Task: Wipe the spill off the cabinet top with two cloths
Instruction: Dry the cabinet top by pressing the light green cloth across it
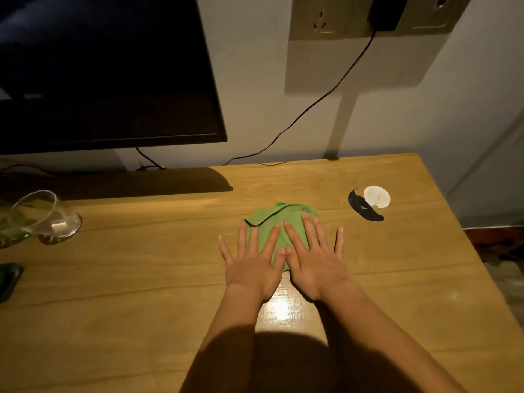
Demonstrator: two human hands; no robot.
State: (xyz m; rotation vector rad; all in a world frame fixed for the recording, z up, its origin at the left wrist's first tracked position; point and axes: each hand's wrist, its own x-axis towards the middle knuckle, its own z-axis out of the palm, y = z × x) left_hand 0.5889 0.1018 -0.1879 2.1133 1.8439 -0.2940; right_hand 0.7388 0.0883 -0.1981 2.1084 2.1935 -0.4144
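A green cloth (279, 215) lies bunched on the wooden cabinet top (141, 279), near its middle. Both hands press flat on it side by side with fingers spread. My left hand (253, 259) covers the cloth's left part. My right hand (313, 258) covers its right part, and the two thumbs touch. I see one cloth only. A shiny patch on the wood (280, 303) shows between my wrists, either wet or a light glare.
A tipped clear glass (45, 217) lies at the left with green glass beside it. A black monitor (107, 69) stands at the back left. A black object (363, 208) and a white disc (376, 196) sit at the right. A cable (312, 109) hangs from the wall socket.
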